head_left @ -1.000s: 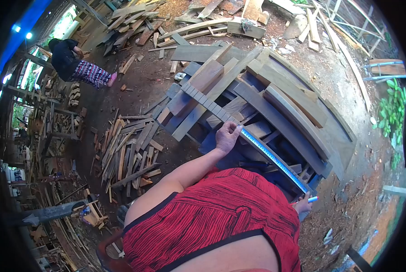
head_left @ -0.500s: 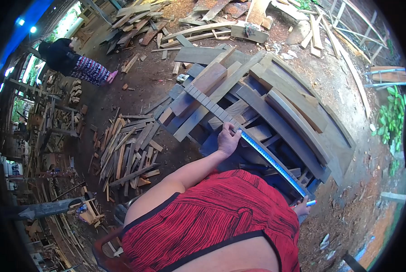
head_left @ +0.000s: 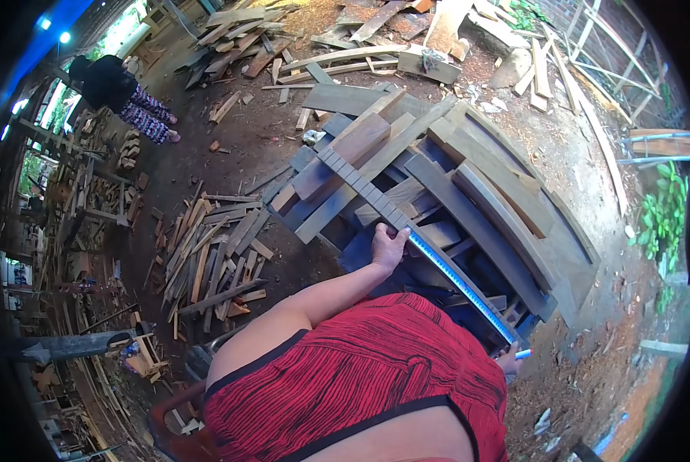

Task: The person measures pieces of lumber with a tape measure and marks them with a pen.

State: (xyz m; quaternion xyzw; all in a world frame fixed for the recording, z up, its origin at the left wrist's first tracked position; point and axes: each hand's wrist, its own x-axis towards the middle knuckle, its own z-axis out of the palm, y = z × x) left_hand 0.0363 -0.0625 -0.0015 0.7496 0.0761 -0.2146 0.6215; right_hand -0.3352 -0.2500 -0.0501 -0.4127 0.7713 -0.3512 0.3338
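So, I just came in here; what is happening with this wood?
A person is holding a blue measuring tape along a long wooden strip. The left hand is at one end of the tape; the right hand, at the other end, also holds a pen. Lines cross the strip beyond the left hand, but none can be made out beside the tape. Boards lie piled under and around the strip.

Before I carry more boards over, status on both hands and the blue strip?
Left hand at upper end of blue strip. Right hand at lower end, gripping pen. Strip laid along lined slat. Stacked boards crowd far side.
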